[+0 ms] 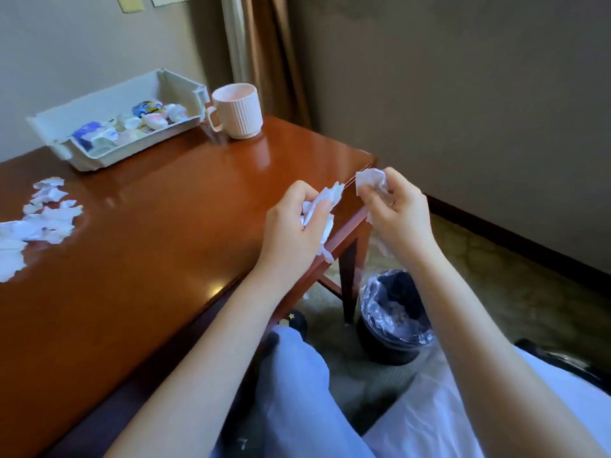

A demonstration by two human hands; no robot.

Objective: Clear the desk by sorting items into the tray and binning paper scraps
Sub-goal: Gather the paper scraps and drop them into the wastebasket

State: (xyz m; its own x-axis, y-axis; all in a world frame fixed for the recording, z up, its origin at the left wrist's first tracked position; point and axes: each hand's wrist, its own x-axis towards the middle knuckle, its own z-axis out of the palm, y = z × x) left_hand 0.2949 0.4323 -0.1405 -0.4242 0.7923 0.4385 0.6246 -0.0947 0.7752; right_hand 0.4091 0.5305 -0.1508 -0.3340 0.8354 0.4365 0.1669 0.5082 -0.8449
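Observation:
My left hand [294, 226] is closed around crumpled white paper scraps [325, 206] just over the desk's right edge. Beside it, my right hand [396, 213] grips another white crumpled scrap [370, 180], held off the desk corner. Below both hands a black bin [393, 319] with a clear plastic liner stands on the carpet next to the desk leg. More torn white paper scraps [46, 213] lie in a heap at the desk's left side. A white tray [99, 107] at the back of the desk holds several small items, among them a toy car [147, 106].
A pale pink ribbed mug [236, 110] stands right of the tray near the desk's back right corner. The brown wooden desk [148, 226] ends at its right edge by my hands. My legs in light trousers are below, and a wall lies to the right.

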